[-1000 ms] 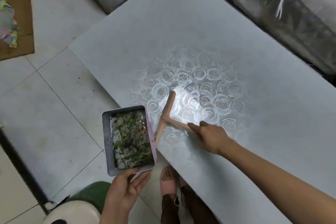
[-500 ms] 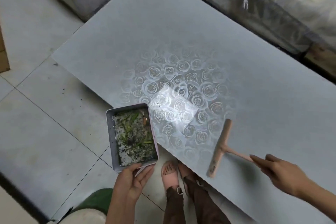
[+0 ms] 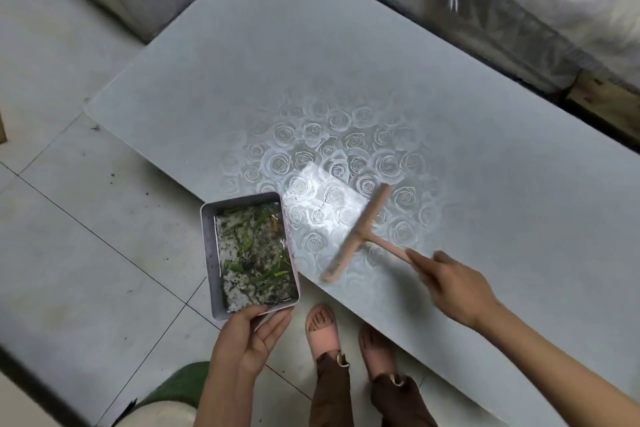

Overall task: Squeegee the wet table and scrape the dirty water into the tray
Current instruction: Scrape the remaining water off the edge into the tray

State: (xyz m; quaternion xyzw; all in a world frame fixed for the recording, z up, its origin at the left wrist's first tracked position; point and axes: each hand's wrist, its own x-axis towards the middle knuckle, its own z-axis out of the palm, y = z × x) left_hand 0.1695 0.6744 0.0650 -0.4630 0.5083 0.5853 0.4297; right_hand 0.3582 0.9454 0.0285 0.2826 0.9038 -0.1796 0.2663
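T-shaped squeegee (image 3: 356, 236) — glossy rose-embossed table (image 3: 485, 166)

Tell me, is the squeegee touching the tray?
Apart. The head view shows bare table between the squeegee and the tray.

With the right hand (image 3: 453, 288), brings the wooden squeegee (image 3: 360, 236) back leftward from its spot half a second ago; sets the blade across the glossy wet patch of the table (image 3: 485, 114), nearer the tray (image 3: 207, 253) yet not beside its rim as a second ago.
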